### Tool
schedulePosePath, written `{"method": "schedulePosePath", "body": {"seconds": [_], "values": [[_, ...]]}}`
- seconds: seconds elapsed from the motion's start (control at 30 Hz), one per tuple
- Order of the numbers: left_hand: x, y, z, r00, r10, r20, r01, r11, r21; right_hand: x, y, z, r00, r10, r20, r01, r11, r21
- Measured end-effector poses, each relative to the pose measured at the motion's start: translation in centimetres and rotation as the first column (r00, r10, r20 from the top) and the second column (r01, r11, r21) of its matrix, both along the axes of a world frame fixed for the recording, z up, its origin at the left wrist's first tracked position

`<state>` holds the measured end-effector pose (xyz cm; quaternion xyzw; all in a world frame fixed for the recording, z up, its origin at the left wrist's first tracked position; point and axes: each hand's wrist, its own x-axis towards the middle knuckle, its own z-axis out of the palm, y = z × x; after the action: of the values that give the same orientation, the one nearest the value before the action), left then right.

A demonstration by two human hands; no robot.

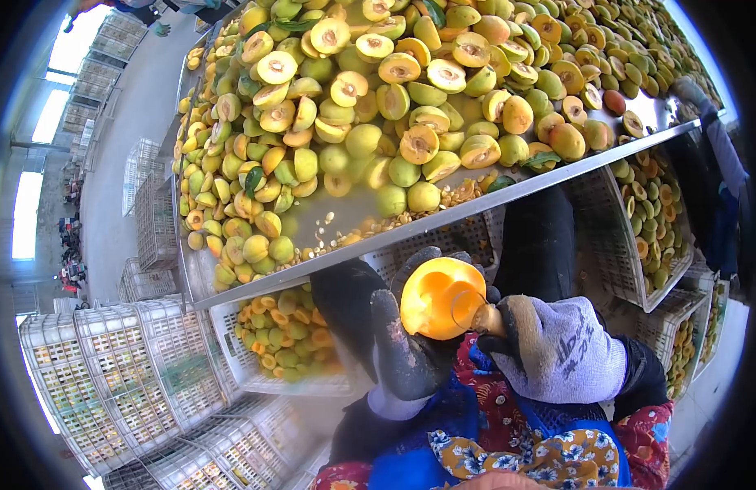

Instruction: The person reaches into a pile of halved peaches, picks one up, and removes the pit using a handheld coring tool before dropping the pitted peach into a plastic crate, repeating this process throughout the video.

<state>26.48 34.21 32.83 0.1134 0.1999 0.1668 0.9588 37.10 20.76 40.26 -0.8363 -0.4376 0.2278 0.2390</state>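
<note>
My left hand (404, 347), in a dark-palmed glove, is closed around a yellow peach half (425, 287) with its hollowed cut face turned up. In my right hand (562, 347), gloved in pale grey with dark fingertips, is a pitting tool (490, 319) with a light handle. Its thin metal loop rests at the hollow of the peach half. Both hands are above my lap, just below the near edge of the metal table (443, 215). Heaped on that table are whole and halved peaches (419, 144), some cut halves still showing their pits.
Loose pits (460, 194) and green leaves lie near the table's rim. A plastic crate of peach halves (285, 333) stands left of my legs, beside stacked crates (125, 367). More filled crates (651, 216) are at the right, near another person's gloved hand (690, 91).
</note>
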Motion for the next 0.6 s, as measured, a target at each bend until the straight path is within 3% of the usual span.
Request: {"method": "schedulePosePath", "body": {"seconds": [0.03,0.13,0.23,0.33,0.43,0.53,0.6], "values": [[0.0,0.1,0.0,0.996,-0.018,-0.085,0.027,0.994,0.103,0.2,0.0,-0.1,1.000,0.010,0.006,-0.010,1.000,-0.018],[-0.2,-0.3,-0.5,0.991,0.001,-0.131,0.033,0.966,0.258,0.9,-0.2,-0.5,0.998,0.063,-0.026,-0.062,0.998,0.032],[-0.4,-0.8,-0.5,0.994,-0.008,-0.111,0.044,0.943,0.329,1.0,-0.2,-1.1,0.993,0.117,0.009,-0.117,0.992,0.038],[-1.3,-1.3,-1.7,0.998,-0.021,-0.065,0.038,0.961,0.273,1.0,-0.2,-1.3,0.989,0.148,-0.005,-0.148,0.989,0.023],[-1.1,-1.7,-1.1,0.989,0.019,-0.146,0.051,0.889,0.455,0.9,-0.3,-2.1,0.985,0.173,-0.016,-0.173,0.985,0.012],[-1.1,-2.0,-1.6,0.989,0.037,-0.141,0.036,0.874,0.485,0.7,-0.2,-2.7,0.978,0.201,-0.049,-0.201,0.980,0.004],[-0.9,-2.7,-2.1,0.962,0.130,-0.242,0.064,0.748,0.660,0.4,-0.2,-3.4,0.975,0.223,0.000,-0.222,0.972,0.082]]}}
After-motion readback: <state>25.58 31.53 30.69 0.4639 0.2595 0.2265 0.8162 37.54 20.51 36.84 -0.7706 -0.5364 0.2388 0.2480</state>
